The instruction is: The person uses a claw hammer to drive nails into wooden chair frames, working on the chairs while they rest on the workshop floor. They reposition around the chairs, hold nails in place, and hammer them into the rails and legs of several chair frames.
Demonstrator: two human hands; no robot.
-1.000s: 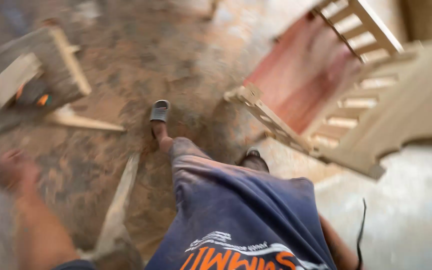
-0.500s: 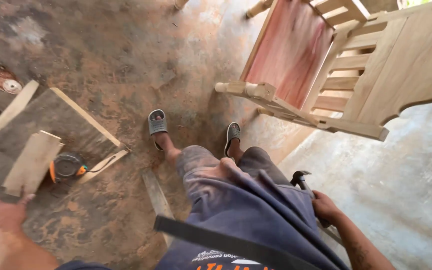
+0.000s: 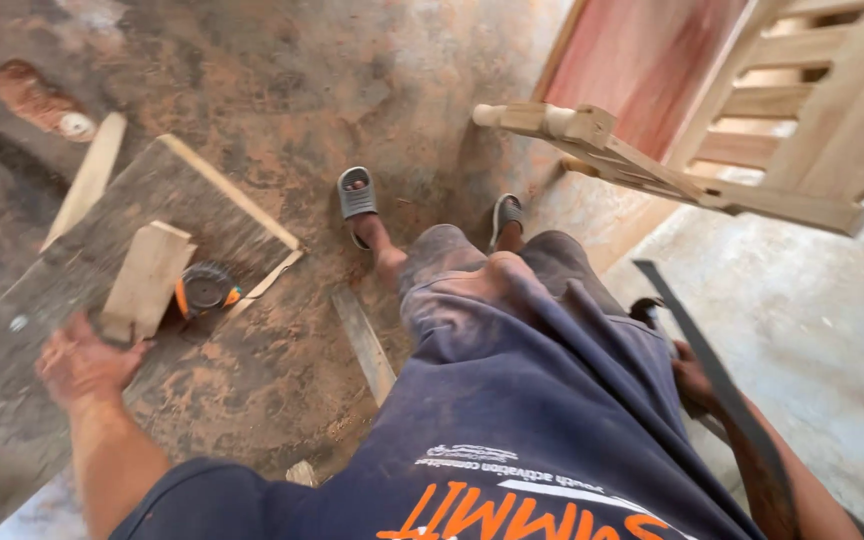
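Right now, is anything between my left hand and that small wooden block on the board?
Nothing visible. The left hand is already at the near end of the wooden block. The tape measure lies just beside the block, not in the way.

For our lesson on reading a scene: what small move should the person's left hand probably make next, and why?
Probably close the fingers on the wood block. The left hand is at the block's near end, which lies on the grey board beside the tape measure, but a firm grip is not visible. The right hand already holds a dark tool.
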